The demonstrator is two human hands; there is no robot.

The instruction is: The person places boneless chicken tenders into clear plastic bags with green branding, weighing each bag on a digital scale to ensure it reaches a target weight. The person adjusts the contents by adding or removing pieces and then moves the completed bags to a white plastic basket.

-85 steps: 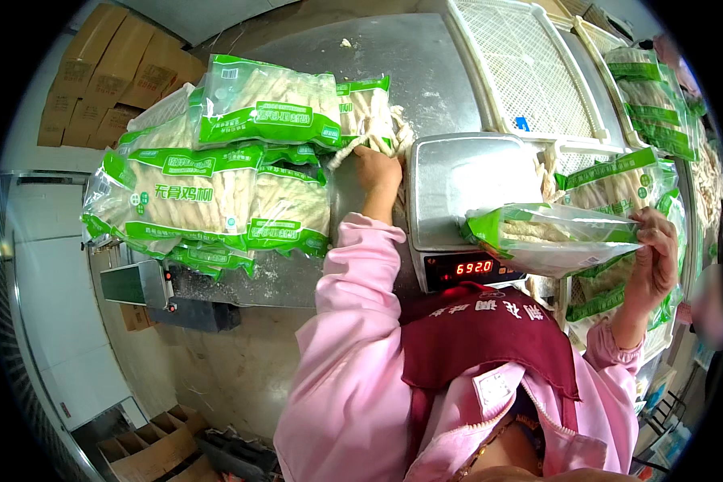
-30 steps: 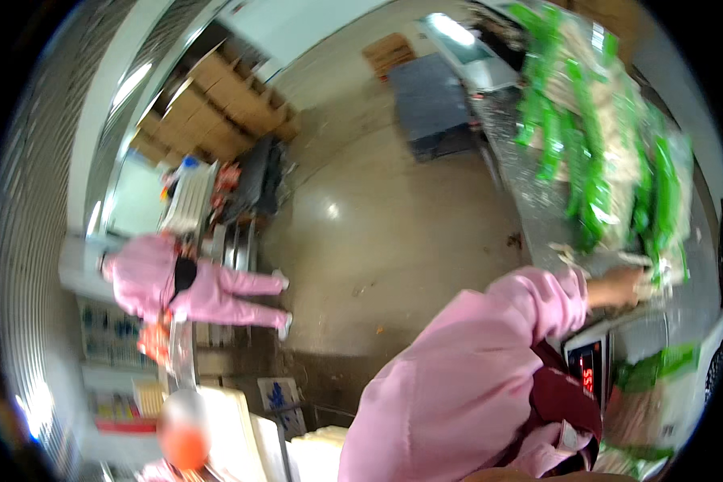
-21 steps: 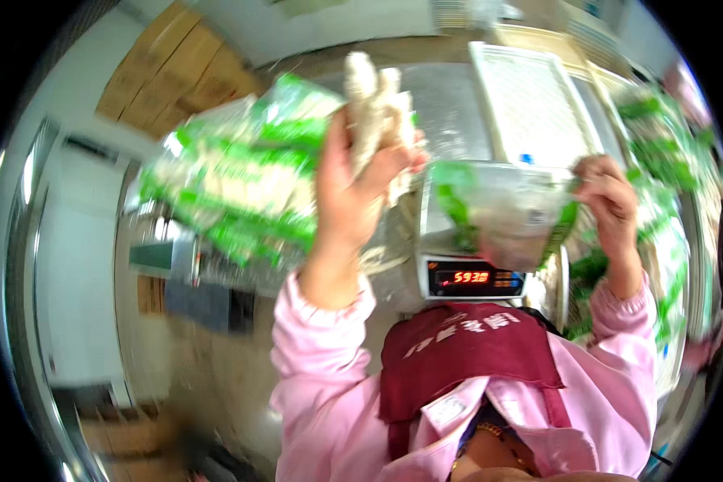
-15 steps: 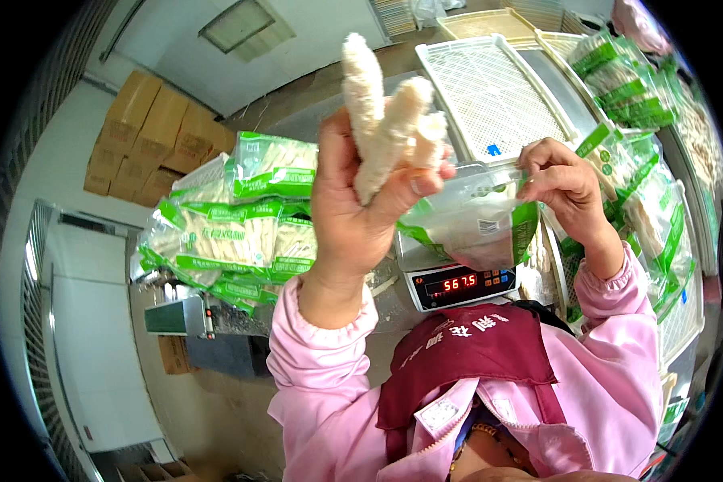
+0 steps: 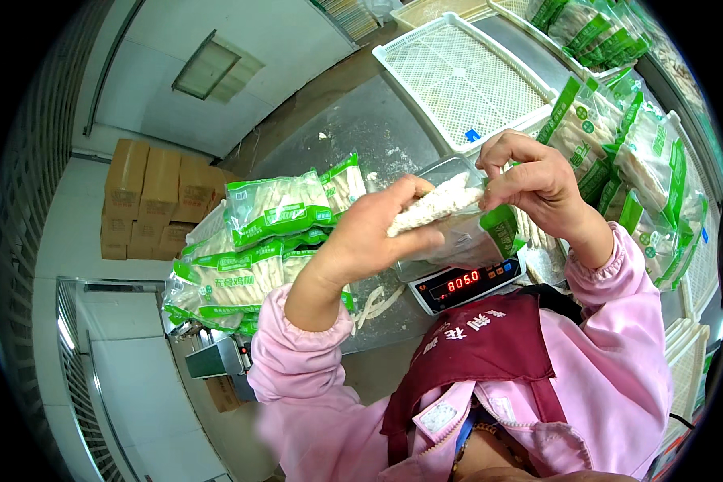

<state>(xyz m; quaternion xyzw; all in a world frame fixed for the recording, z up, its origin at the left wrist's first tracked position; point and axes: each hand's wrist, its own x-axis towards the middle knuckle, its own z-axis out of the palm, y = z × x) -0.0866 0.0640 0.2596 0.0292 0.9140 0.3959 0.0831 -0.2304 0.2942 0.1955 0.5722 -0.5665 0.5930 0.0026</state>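
Pale crumbed strips (image 5: 438, 206) in the left hand (image 5: 373, 229), at the mouth of a clear green-trimmed bag (image 5: 451, 247).
Maroon apron (image 5: 474, 345) nearest, over pink clothing (image 5: 610, 345). Left hand closed round the strips, fingers above, thumb below; right hand (image 5: 538, 181) narrow, fingers curled, fingertips pinching the bag's upper edge beside the strip ends. Bag over the platform of a scale (image 5: 502, 275), red digits lit; whether it rests there, cannot tell. Thin pale scraps (image 5: 377, 305) on the steel table (image 5: 289, 153), left of the scale. Filled bags stacked at left (image 5: 237, 277), more at right (image 5: 651, 173). Beyond: white mesh tray (image 5: 466, 84); farther left, brown cartons (image 5: 153, 185) piled against a pale wall.
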